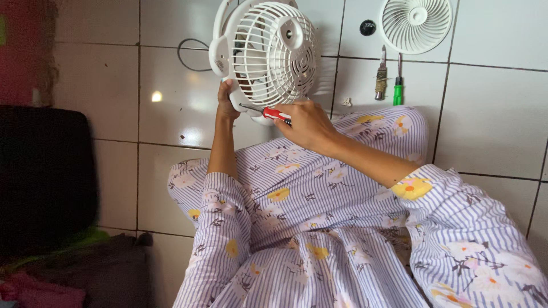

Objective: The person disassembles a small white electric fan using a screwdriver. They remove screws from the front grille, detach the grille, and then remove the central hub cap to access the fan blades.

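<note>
While left hand (226,101) steadies fan (268,54) — right hand (305,122) grips screwdriver (273,113).

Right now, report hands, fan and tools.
Left hand steadies white fan. Right hand grips red screwdriver, tip at fan's base. Loose grille, green screwdriver on floor beyond.

1. This looks like a home, with the person seated on a white tiled floor (491,120) with dark grout lines.
2. The person wears striped, flowered house clothes (319,228).
3. A red wall (25,51) rises at one edge, with a dark cushion (45,177) and heaped cloth (74,274) near it.
4. A few hand tools (389,80) and a loose fan grille (414,23) lie on the tiles.
</note>
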